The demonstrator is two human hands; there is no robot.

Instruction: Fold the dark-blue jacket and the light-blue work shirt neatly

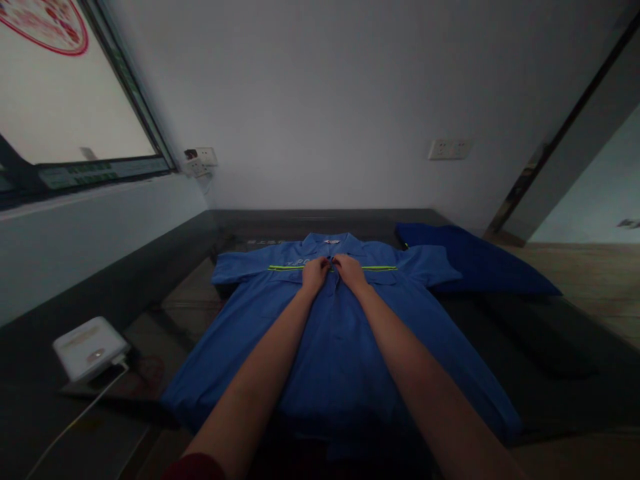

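A blue short-sleeved work shirt (330,347) lies spread front side up on a dark glossy table, its collar toward the wall. A thin yellow-green stripe crosses its chest, with pale lettering above the stripe on the left. At the middle of the chest, on the front opening, my left hand (315,273) pinches the shirt's edge. My right hand (349,270) is closed on the opening right beside it, fingertips nearly touching. Whatever small fastening lies between the fingertips is too small and dark to make out.
Dark blue folded cloth (475,260) lies at the right, partly under the shirt's sleeve. A white box-shaped device (90,347) with a cable stands on the table (170,320) at the left. Wall sockets (449,149) and a window (75,87) are beyond.
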